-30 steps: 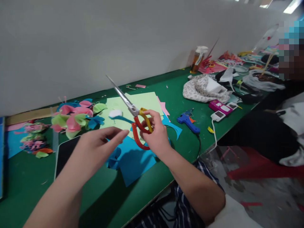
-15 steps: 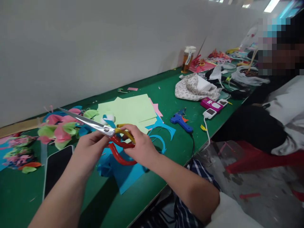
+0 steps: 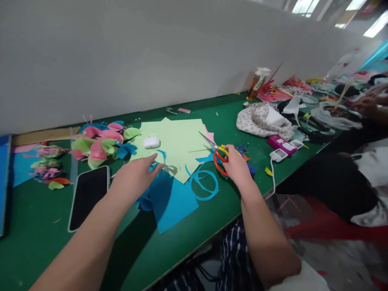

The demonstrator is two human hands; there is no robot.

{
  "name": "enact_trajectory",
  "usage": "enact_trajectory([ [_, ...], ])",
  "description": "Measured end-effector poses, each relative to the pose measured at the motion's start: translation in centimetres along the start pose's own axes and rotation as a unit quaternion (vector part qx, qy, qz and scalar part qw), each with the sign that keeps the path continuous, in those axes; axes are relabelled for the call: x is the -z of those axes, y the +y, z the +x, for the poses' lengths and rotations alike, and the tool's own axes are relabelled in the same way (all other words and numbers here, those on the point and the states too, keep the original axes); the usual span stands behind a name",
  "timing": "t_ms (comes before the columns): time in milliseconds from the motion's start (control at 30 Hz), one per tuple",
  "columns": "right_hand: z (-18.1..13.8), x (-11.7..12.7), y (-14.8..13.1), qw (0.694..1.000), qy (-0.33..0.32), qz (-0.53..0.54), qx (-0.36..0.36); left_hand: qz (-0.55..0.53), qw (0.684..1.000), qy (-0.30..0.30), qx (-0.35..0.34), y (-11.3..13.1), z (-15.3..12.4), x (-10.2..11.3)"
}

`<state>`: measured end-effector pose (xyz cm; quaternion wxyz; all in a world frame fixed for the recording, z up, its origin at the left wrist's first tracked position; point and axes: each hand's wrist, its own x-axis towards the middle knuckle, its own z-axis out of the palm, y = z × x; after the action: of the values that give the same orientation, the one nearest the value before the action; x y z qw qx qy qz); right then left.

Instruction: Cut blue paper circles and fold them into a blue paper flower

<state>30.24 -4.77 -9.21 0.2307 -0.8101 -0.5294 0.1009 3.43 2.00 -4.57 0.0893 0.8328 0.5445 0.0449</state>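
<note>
My right hand (image 3: 237, 166) grips the red and yellow handles of the scissors (image 3: 217, 153), low over the green table (image 3: 36, 242) at the right edge of the light green paper sheets (image 3: 177, 139); the blades point left and away. My left hand (image 3: 135, 178) hovers with fingers stretched out over the blue paper (image 3: 172, 200) and a small blue paper scrap, holding nothing. Curved blue paper strips (image 3: 203, 184) lie between the two hands.
A black phone (image 3: 89, 195) lies left of my left hand. Paper flowers (image 3: 101, 143) and a white earbud case (image 3: 151, 142) sit behind it. A blue glue gun (image 3: 247, 161) lies under my right hand, a pink device (image 3: 280, 142) and patterned cloth (image 3: 262, 119) beyond. A seated person (image 3: 357, 178) is at right.
My right hand has carried the scissors from the middle to the right and lowered them to the table. My left hand let go of the blade and opened over the blue paper.
</note>
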Motion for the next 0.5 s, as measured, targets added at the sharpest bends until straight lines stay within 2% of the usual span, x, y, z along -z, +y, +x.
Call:
enact_trajectory([
  [233, -0.2, -1.3, -0.9, 0.996, -0.029, -0.083, 0.028, 0.008, 1.0, -0.013, -0.02, 0.3, -0.8, 0.2],
  [500, 0.3, -2.1, -0.5, 0.996, -0.03, -0.081, 0.036, 0.027, 0.998, -0.022, -0.049, -0.2, -0.7, -0.3],
])
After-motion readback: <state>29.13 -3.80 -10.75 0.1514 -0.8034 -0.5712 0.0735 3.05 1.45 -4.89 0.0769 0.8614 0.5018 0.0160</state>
